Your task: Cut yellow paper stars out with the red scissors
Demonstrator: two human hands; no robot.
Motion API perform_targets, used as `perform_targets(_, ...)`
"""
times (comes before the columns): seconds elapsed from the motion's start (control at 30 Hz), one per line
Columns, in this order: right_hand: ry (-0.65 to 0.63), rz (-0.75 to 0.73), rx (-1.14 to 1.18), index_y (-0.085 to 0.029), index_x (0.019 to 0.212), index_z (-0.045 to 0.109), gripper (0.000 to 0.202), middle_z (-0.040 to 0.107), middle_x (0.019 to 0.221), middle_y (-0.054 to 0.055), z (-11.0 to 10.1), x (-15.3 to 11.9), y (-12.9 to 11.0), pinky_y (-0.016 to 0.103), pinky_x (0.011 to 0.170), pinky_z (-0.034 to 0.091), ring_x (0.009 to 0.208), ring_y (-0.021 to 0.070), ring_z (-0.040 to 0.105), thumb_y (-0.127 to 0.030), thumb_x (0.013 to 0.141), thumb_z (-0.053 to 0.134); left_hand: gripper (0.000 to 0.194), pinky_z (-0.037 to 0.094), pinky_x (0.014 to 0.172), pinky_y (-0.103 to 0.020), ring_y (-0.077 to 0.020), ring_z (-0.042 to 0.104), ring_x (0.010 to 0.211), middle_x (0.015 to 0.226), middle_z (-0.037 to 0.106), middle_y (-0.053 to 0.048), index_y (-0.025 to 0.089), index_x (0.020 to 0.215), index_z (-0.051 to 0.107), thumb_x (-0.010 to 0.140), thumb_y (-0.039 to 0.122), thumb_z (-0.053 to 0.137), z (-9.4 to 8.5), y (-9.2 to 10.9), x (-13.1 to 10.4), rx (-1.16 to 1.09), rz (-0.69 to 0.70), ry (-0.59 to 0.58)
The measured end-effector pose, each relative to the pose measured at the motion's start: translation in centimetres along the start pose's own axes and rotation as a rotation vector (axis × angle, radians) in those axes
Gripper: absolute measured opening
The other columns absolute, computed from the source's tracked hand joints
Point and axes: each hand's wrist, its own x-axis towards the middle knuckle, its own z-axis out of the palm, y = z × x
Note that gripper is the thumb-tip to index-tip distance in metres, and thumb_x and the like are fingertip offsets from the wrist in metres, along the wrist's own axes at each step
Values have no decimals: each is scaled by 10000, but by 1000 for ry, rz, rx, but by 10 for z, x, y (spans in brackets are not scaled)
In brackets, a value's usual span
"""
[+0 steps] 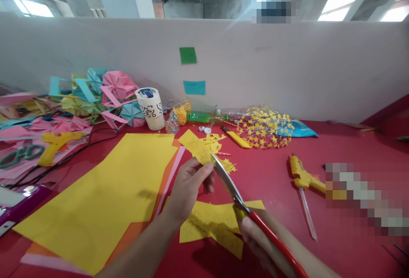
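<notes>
Between the thumb and fingers of my left hand is a strip of yellow paper with star outlines drawn on it. My right hand grips red-handled scissors, whose blade tips meet the paper's right end close to my left fingertips. Cut yellow paper stars and scraps lie just behind the strip. Under my hands are more yellow paper pieces, some with pencil marks. My right fingers are partly hidden by the scissor handles.
Large yellow sheets cover the left of the red table. Glue guns lie on both sides. Toward the back stand a white cup, a green bottle, a yellow cutter and a star-covered ball. Folded paper decorations fill the back left.
</notes>
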Motion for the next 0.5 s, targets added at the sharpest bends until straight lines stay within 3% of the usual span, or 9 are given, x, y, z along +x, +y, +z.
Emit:
perform_targets(0.27, -1, -13, -15, -207, 577, 398, 589, 297, 469, -74, -5, 5, 3, 196, 332, 223, 377, 54, 262, -782, 671, 485, 193, 410, 462, -209, -82, 513, 468, 564, 559, 22, 154, 690, 551, 834, 282, 551, 0, 1, 0, -19, 4, -18)
perform_targets(0.4, 76, -49, -70, -198, 577, 426, 571, 333, 501, -60, -5, 7, 10, 195, 402, 317, 438, 77, 350, -752, 693, 499, 209, 405, 463, -210, -83, 516, 470, 567, 554, 19, 153, 672, 550, 835, 284, 548, 0, 1, 0, -27, 1, -16)
perform_targets(0.5, 83, -44, -133, -200, 581, 424, 541, 344, 517, -54, -5, 6, 10, 207, 437, 319, 465, 86, 357, -716, 727, 498, 216, 402, 462, -213, -82, 515, 465, 567, 554, 15, 150, 665, 554, 832, 288, 548, -1, 1, 0, -30, -3, -22)
